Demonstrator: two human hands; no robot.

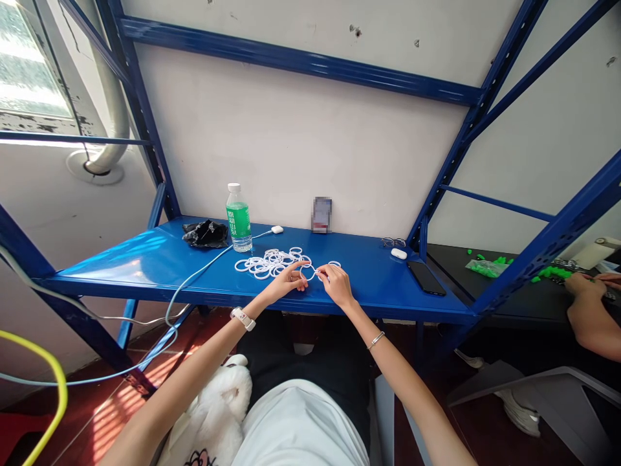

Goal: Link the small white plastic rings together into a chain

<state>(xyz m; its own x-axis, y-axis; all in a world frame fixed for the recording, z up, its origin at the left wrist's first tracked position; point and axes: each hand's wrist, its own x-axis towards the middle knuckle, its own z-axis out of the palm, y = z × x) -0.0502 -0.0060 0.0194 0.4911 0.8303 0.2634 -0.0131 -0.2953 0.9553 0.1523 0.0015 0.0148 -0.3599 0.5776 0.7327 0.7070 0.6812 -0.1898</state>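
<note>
A white ring (pixel 307 279), thin and round, is held between my two hands above the front part of the blue shelf. My left hand (pixel 287 282) is closed on the ring's left side with thumb and fingers. On its other side, my right hand (pixel 336 285) pinches the ring near its edge; the exact fingertip contact is too small to make out. A loose pile of similar white rings (pixel 264 264) lies just beyond and left of my left hand. One more white ring (pixel 334 263) sits behind my right hand.
A bottle with a green label (pixel 239 223), a black plastic bag (pixel 206 233) and a white charger plug (pixel 277 230) stand left. A propped phone (pixel 321 215) leans at the wall. Glasses (pixel 393 243), a white earbud case (pixel 399 254) and a black phone (pixel 425 278) lie right. A co-worker's hand (pixel 582 288) works beyond the post.
</note>
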